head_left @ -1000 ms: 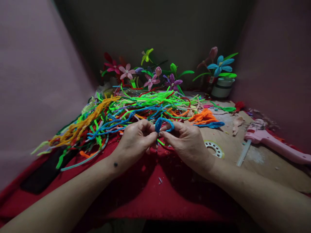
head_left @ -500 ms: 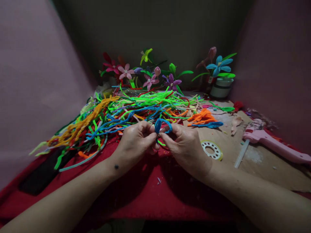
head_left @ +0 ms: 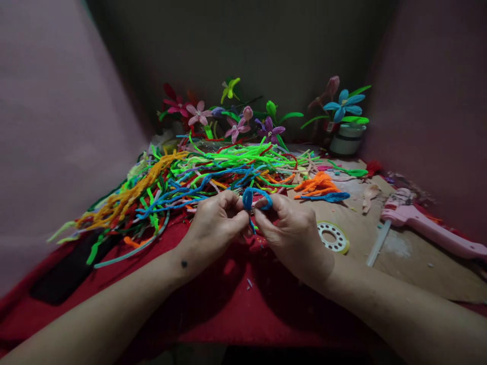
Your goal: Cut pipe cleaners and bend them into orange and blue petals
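Note:
Between my hands, just above the red cloth (head_left: pixel 243 314), is a blue pipe cleaner (head_left: pixel 247 198) bent into loops. My left hand (head_left: pixel 216 218) pinches it at the base of a narrow upright loop. From the other side my right hand (head_left: pixel 287 223) grips it with thumb and forefinger, and a rounder loop curves over those fingertips. A short blue end hangs down between the hands. Behind them spreads a heap of pipe cleaners (head_left: pixel 236 154) in green, blue, orange and red. The exact pinch points are partly hidden by my fingers.
Orange pipe cleaners (head_left: pixel 317 185) lie on a cardboard sheet (head_left: pixel 426 279) with a white tape spool (head_left: pixel 332 237) and a pink glue gun (head_left: pixel 426 223). Several pipe-cleaner flowers (head_left: pixel 236 126) stand at the back, near a pale jar (head_left: pixel 347 139). A black flat object (head_left: pixel 64 276) rests at left.
The blue pipe cleaner's rounder loop has shifted slightly right with my right hand, and its hanging end shows a little more. Both hands keep their pinch.

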The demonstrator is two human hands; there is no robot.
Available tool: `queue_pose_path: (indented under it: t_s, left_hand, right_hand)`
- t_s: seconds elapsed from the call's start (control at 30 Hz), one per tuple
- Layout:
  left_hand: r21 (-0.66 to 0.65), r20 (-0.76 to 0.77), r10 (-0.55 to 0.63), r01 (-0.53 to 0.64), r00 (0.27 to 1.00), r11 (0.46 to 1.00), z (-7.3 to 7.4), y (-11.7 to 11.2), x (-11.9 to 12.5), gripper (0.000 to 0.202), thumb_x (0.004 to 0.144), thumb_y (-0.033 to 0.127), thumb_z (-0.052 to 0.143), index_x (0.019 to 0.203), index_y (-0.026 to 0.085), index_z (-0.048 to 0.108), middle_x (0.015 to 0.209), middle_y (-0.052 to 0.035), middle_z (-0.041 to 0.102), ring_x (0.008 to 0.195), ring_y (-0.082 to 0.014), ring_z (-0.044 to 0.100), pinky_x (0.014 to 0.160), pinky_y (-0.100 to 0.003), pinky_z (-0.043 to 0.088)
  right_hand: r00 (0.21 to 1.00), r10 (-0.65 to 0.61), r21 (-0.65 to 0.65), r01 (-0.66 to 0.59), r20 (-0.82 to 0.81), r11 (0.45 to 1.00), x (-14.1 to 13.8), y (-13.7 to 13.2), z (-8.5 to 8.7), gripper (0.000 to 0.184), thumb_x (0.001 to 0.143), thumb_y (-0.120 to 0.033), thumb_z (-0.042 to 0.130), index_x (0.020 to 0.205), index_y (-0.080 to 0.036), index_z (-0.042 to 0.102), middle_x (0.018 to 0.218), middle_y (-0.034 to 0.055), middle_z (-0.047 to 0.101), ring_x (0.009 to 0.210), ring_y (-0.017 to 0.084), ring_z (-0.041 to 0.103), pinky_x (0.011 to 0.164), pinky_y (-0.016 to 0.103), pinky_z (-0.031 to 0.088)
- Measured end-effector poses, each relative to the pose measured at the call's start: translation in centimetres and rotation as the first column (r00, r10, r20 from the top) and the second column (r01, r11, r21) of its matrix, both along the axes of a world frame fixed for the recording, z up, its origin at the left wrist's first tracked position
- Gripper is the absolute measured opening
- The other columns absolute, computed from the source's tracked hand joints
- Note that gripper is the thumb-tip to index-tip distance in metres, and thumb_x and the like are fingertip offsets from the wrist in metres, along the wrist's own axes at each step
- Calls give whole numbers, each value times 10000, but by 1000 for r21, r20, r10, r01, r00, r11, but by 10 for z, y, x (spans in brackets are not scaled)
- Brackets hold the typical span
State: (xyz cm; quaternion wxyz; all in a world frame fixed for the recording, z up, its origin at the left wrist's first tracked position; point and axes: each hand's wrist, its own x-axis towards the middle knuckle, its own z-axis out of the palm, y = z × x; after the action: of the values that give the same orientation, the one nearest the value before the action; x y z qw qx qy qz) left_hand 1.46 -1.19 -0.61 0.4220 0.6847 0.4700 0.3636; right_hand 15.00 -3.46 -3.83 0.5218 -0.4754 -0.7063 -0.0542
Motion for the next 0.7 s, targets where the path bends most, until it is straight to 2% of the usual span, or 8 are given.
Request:
queue_pose_path:
  t_s: [0.27,0.4,0.5,0.57,0.7]
  left_hand:
    - [-27,-22,23,-24,999,999,0,0,-1,78,701,130,549,646,172,514,510,39,616,463,-106,594,478,-188,464]
    - [78,-88,50,-43,995,996,-3,0,-3,71,711,158,543,648,179,519,520,34,612,468,-113,588,481,-200,465]
    - [173,-139,52,-28,989,985,-4,0,-3,85,705,163,547,626,183,523,534,32,609,484,-108,584,479,-194,460]
    - [131,-103,32,-18,994,991,-3,-1,-2,98,690,143,550,612,185,509,519,42,596,470,-105,580,457,-189,458]
    - [-63,15,-24,24,1000,998,1,-1,0,122,667,83,524,599,179,492,470,54,587,418,-102,571,431,-190,465]
  right_hand:
    - [1000,24,-28,-25,-18,999,1,3,-2,99,794,-158,524,720,-149,588,610,27,617,563,132,562,554,236,403]
    - [999,37,-28,-37,-6,999,1,4,-3,97,799,-149,529,720,-149,585,599,17,606,545,124,547,547,232,396]
    - [996,0,21,-2,94,1000,1,1,-3,110,807,-150,525,713,-134,581,609,37,596,575,145,548,562,252,393]
    - [986,-19,41,13,168,999,1,-1,-2,146,831,-158,497,704,-137,568,619,42,584,584,150,536,569,263,389]
    - [969,-54,83,35,243,996,0,-6,-2,210,862,-160,444,670,-160,531,597,29,548,557,144,486,556,278,359]
